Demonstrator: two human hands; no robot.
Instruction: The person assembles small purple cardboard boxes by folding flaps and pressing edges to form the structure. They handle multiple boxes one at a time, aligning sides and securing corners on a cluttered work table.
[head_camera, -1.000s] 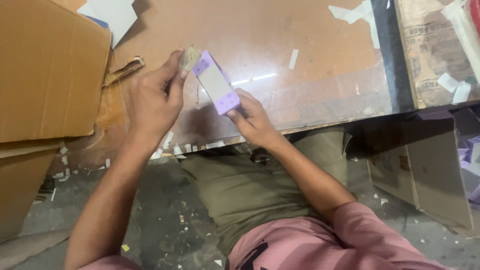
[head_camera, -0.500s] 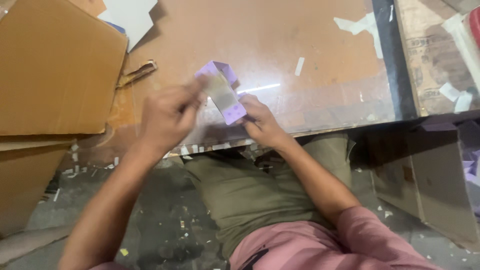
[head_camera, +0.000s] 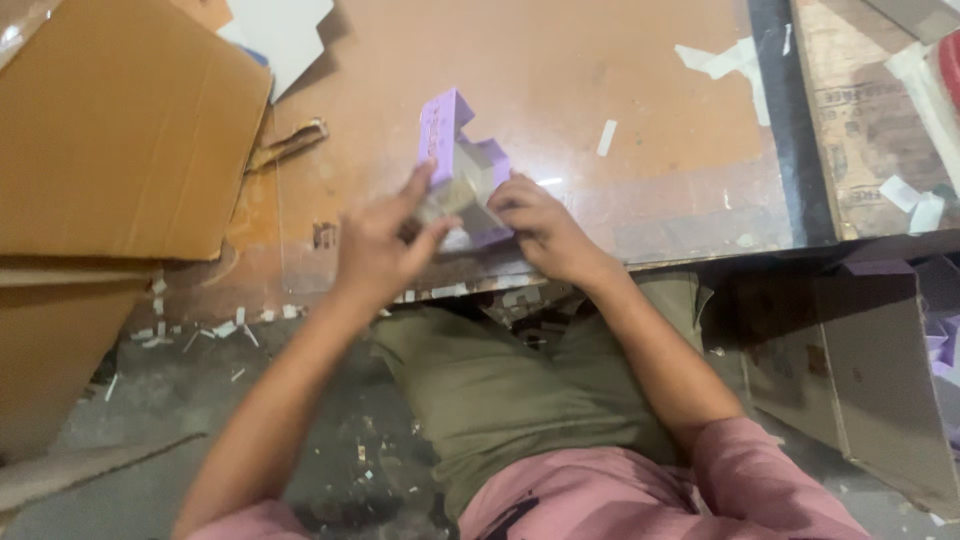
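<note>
Item: small purple carton, partly folded, one flap standing upright at its far end, grey inner face showing; held just above the near edge of a brown worktable. Left hand: fingers curled around the carton's near left side, thumb and forefinger pinching a panel. Right hand: fingers closed on the carton's near right corner, thumb on top. Both hands touch the carton and sit close together. Surroundings: large corrugated cardboard sheet lying to the left, overlapping the table edge; white sheet at the far left of the table; scraps of white tape stuck on the tabletop; further paper scraps on the grey floor below; olive trousers and pink sleeve in the foreground.
</note>
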